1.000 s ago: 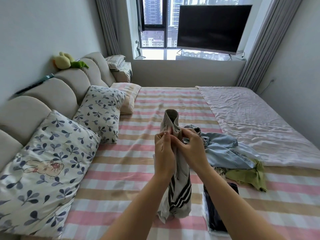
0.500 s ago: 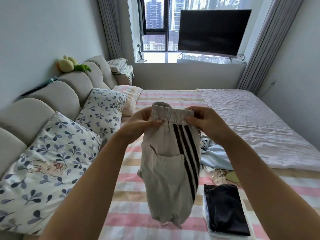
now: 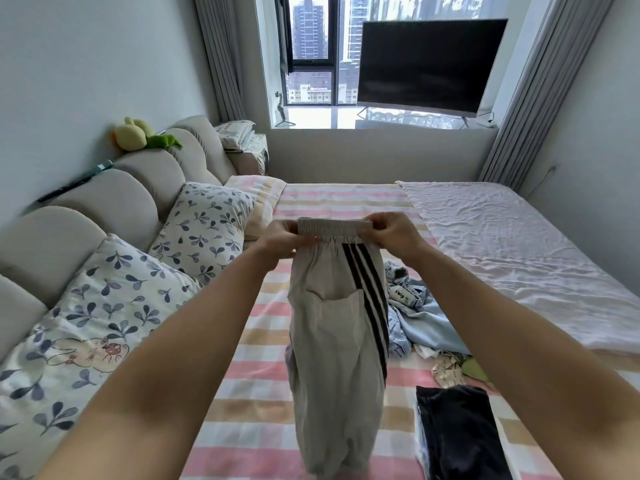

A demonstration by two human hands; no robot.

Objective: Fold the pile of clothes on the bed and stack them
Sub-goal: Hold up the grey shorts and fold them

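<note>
We are holding a pair of beige trousers (image 3: 336, 341) up in the air in front of us. Our left hand (image 3: 280, 239) is pinching one end of the elastic waistband (image 3: 334, 226) and our right hand (image 3: 394, 233) is pinching the other end, fingers curled over the band, so it is lying flat and level between the hands. The legs are hanging straight down below the hands, doubled one on the other as far as we can judge, with the black side stripes and a patch pocket facing us. The hems are dangling just over the striped bed (image 3: 263, 410); we cannot tell whether they are touching it.

We are judging this as the start of folding this garment: it is being squared up, with no cross fold made yet. Below and beyond our right hand the pile (image 3: 422, 317) of unfolded clothes is lying crumpled, pale blue cloth on top. Nearer to us, under our right forearm, a dark folded garment (image 3: 457, 431) is sitting as what looks like the beginning of the stack.

The next move is calling for lowering the trousers onto the bare sheet below the hands, keeping the waistband taut so the legs are lying smooth, then folding them across and setting them on the dark garment.
</note>
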